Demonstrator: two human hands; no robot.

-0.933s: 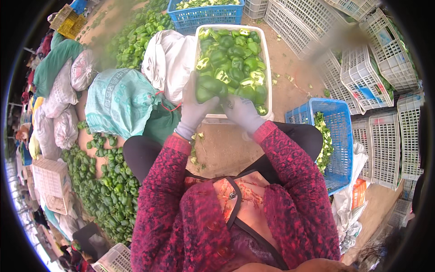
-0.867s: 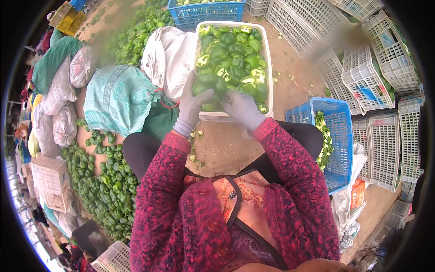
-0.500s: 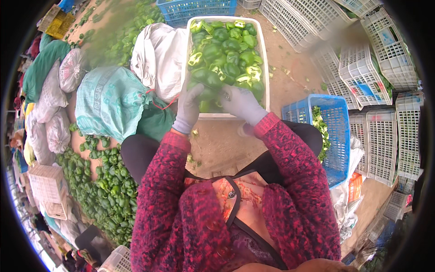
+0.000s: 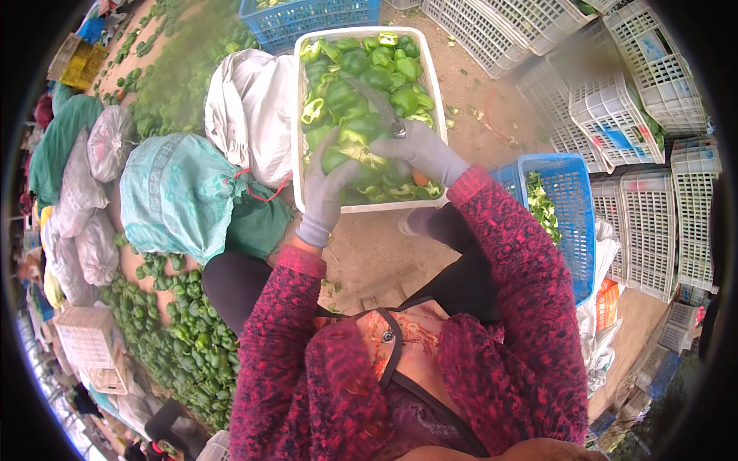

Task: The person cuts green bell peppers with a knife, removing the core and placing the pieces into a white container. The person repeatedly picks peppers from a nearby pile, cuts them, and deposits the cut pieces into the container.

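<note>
The gloved left hand (image 4: 323,187) was curved, fingers partly open, round a green bell pepper (image 4: 355,150) over the near end of the white crate (image 4: 298,115); the pepper's pale inside showed. The right hand (image 4: 421,151) was closed round the handle of a knife (image 4: 377,101), its thumb reaching to the pepper and the blade pointing away over the crate's contents. Good work here seemed to call for a light, steady left grip, the edge turned clear of both thumbs, and the pepper kept low inside the crate's rim.

The crate, filled with cut peppers, stood on a brown floor (image 4: 361,265) strewn with scraps. Left of it slumped a white sack (image 4: 250,115) and a green woven sack (image 4: 181,192); to its right were a blue basket (image 4: 578,223) holding trimmings and, farther off, stacked lattice crates (image 4: 648,238).
</note>
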